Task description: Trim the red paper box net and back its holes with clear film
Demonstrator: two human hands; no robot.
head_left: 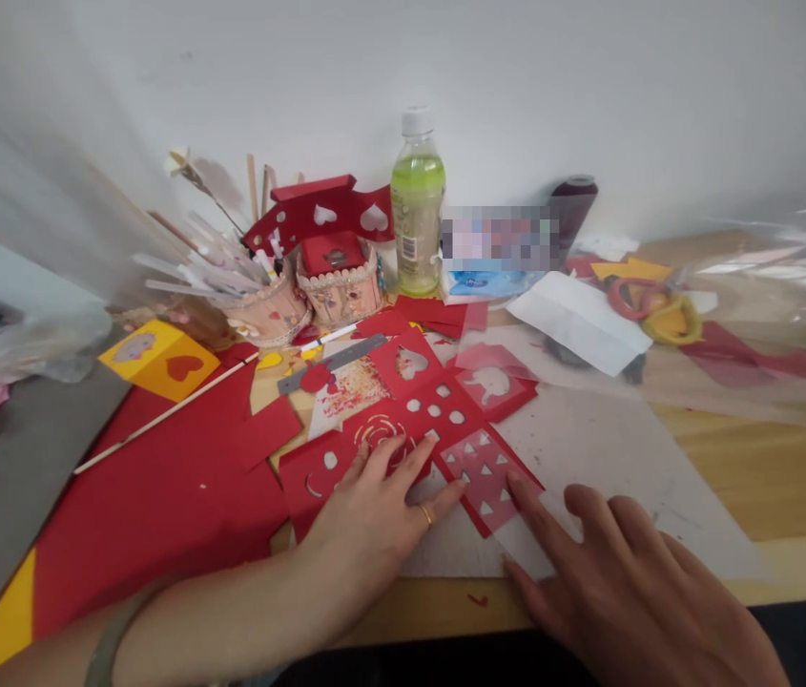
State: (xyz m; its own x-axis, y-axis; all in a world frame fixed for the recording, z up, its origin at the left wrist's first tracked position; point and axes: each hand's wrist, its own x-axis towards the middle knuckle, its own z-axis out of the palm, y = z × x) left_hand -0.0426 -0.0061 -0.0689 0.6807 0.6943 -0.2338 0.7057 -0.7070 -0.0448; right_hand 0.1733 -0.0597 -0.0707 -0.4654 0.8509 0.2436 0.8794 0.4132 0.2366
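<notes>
A red cut-out paper template [470,420] lies in a cross shape on a white sheet [589,458]. Its panels carry holes shaped as a heart, circles, rings and triangles. Over the triangle panel sits a translucent film [478,491]. My left hand [381,501], with a ring on one finger, rests on the red paper, fingers spread, near the ring-patterned panel. On the right edge of the triangle panel lies the outstretched index finger of my right hand [609,563]; its thumb is apart, lower down, and the other fingers are bent.
A yellow paper box [159,361], a thin stick [166,412] and red card [180,477] lie left. Behind stand decorated holders [341,289] and a green drink bottle [418,205]. A metal ruler [335,363], white paper [578,320], yellow-and-red tape rolls [681,320] and clear plastic are around.
</notes>
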